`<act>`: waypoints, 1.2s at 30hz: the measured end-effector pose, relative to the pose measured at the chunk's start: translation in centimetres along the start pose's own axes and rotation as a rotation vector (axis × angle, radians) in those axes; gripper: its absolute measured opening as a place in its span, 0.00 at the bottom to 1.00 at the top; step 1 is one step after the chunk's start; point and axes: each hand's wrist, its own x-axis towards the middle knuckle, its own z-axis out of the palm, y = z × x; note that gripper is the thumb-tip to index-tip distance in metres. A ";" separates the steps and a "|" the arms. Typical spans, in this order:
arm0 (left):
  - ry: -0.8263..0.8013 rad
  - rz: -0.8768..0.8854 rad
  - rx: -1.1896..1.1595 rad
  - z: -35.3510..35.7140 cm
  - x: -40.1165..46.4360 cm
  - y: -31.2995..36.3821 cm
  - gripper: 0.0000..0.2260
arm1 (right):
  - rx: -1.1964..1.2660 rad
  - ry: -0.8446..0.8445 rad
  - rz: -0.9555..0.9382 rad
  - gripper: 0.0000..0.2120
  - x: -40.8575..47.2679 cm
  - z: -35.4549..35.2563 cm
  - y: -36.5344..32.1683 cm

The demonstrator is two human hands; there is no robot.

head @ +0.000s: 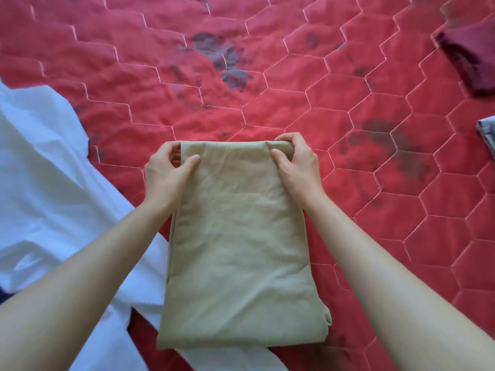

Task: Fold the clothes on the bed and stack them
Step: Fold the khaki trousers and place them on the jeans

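Centre frame, and there's the folded khaki-olive cloth garment [241,250], a tidy tall rectangle lying on the red quilted bed cover with its white hexagon stitching [294,84]. Its lower left edge overlaps the white sheet-like fabric [48,170] that sprawls across the left side of the frame.

Both hands are on the far end of the garment. The left hand [167,172] is closed on the upper left corner, thumb lying on top of the cloth, fingers curled around the fold's edge. The right hand [297,162] mirrors it on the upper right corner, thumb pressed on top, fingers wrapped over the far edge, bunching the cloth a little there. Bare forearms run in from the two lower corners of the frame.

The garment's top face is lightly creased, and at its lower right corner the layered edges peek out slightly.

Up in the upper right corner of the frame sits a dark maroon folded cloth [471,54], well apart from the hands. At the right edge, mid-height, a sliver of pale blue denim-like fabric [487,135] just shows. Dark blotchy patches mark the bed cover in the middle and on the right.
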 end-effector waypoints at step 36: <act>-0.253 0.257 0.932 -2.2 -14.3 -9.0 0.27 | -0.954 -0.097 -0.161 0.27 -14.2 1.6 7.2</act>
